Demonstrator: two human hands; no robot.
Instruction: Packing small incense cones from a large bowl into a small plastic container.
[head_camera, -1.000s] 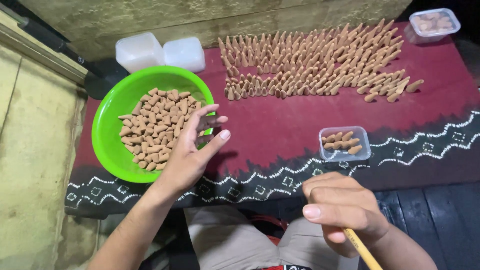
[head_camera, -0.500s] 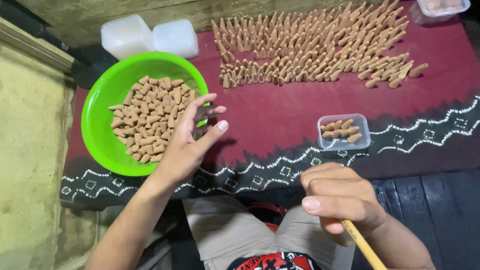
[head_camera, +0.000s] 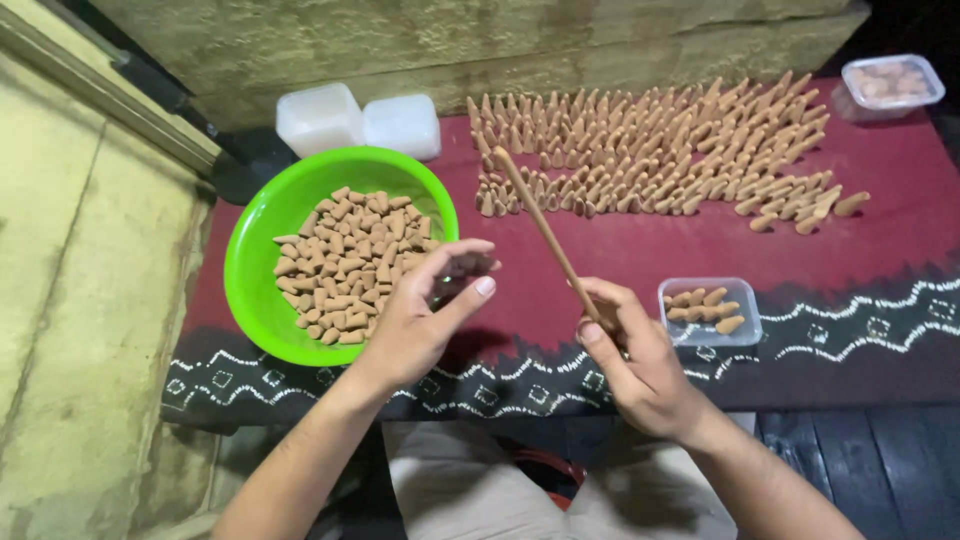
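— Gripped in the right hand (head_camera: 640, 365) is a thin wooden stick (head_camera: 548, 232), pointed toward eleven o'clock.
— And the left hand (head_camera: 420, 320)?
— Loosely curled, nothing seen held, at the green bowl's (head_camera: 255, 270) four o'clock rim, beside brown cones (head_camera: 350, 265).

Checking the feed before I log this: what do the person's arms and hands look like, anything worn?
Both forearms are bare, with no sleeves in view. The left hand and right hand wear no gloves; no rings, watch or bands show. Fingernails are short and unpainted.
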